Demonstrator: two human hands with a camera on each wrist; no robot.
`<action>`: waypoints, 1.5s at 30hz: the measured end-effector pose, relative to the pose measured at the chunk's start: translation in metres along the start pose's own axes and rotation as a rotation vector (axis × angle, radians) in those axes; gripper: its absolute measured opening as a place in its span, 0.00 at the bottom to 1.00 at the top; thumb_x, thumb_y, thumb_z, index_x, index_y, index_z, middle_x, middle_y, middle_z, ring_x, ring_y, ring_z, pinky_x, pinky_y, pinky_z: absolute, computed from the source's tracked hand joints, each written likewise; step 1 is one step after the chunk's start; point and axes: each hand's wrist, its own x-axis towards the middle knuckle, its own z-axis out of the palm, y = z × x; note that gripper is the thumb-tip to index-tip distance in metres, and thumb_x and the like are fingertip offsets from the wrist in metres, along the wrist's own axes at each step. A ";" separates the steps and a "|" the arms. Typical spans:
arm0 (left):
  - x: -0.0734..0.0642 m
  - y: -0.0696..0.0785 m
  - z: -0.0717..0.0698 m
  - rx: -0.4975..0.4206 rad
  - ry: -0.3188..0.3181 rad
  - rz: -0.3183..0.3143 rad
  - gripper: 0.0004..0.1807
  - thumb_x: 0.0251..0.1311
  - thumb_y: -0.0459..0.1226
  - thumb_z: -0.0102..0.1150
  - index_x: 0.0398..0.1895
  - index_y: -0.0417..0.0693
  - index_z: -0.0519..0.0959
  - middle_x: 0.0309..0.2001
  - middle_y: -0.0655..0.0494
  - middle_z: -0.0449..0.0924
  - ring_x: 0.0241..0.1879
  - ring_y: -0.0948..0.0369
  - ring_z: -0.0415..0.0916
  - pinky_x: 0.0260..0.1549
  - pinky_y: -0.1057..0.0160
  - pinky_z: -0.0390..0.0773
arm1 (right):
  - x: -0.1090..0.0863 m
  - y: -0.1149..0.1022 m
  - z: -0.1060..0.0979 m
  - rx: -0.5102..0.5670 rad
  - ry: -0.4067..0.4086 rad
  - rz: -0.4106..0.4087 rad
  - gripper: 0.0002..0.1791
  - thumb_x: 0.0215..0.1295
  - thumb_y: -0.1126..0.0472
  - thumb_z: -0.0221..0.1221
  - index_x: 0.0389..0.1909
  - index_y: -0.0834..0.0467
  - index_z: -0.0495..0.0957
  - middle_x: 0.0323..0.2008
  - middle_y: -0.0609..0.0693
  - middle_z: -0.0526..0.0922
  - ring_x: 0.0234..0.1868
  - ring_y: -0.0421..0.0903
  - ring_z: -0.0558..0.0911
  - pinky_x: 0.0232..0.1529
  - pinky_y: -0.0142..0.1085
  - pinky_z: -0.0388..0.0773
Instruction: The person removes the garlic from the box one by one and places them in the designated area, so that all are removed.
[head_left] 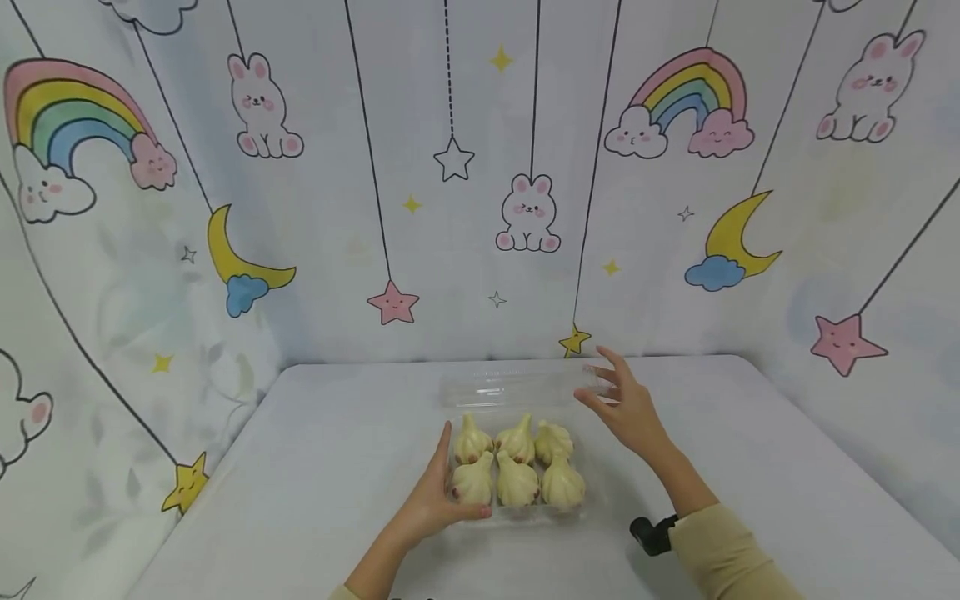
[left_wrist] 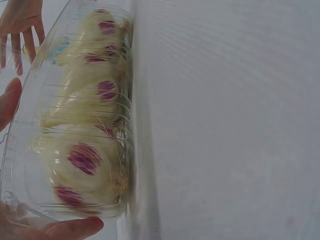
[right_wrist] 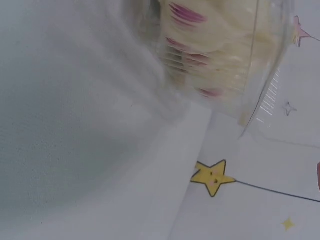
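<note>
A clear plastic box (head_left: 517, 518) with its lid (head_left: 517, 392) raised at the back holds several garlic bulbs (head_left: 517, 482) with purple patches, in two rows. My left hand (head_left: 433, 492) rests against the box's near left corner, thumb along the front and straight fingers up the left side. The left wrist view shows that thumb (left_wrist: 75, 228) at the wall. At the raised lid's right end, my right hand (head_left: 618, 404) has its fingers spread. Seen from the left wrist, the right hand (left_wrist: 22, 25) appears beyond the box, palm showing and fingers extended.
The box stands on a white table (head_left: 352, 450). Behind it hangs a white cloth backdrop (head_left: 322, 233) printed with rabbits, rainbows, moons and stars. A black device (head_left: 651, 536) sits at the right wrist by the beige sleeve (head_left: 731, 554).
</note>
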 end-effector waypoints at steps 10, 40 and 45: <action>0.000 0.005 -0.005 0.029 -0.008 -0.016 0.69 0.36 0.37 0.75 0.71 0.50 0.28 0.70 0.35 0.29 0.63 0.31 0.43 0.56 0.37 0.55 | 0.009 0.012 0.000 0.066 -0.028 -0.086 0.44 0.65 0.62 0.54 0.71 0.43 0.35 0.58 0.65 0.69 0.54 0.62 0.73 0.46 0.57 0.72; -0.003 0.005 -0.004 0.020 -0.017 -0.060 0.70 0.34 0.35 0.76 0.71 0.53 0.29 0.69 0.33 0.31 0.61 0.29 0.46 0.53 0.38 0.61 | 0.024 0.053 0.024 0.017 -0.150 -0.020 0.39 0.61 0.71 0.56 0.70 0.58 0.49 0.60 0.70 0.63 0.50 0.64 0.75 0.45 0.50 0.75; -0.003 0.005 -0.004 0.031 -0.016 -0.061 0.70 0.34 0.35 0.76 0.71 0.54 0.29 0.69 0.32 0.32 0.60 0.29 0.48 0.51 0.38 0.64 | 0.023 0.060 0.026 0.011 -0.154 0.004 0.34 0.60 0.73 0.55 0.67 0.62 0.56 0.59 0.70 0.64 0.48 0.61 0.77 0.45 0.47 0.76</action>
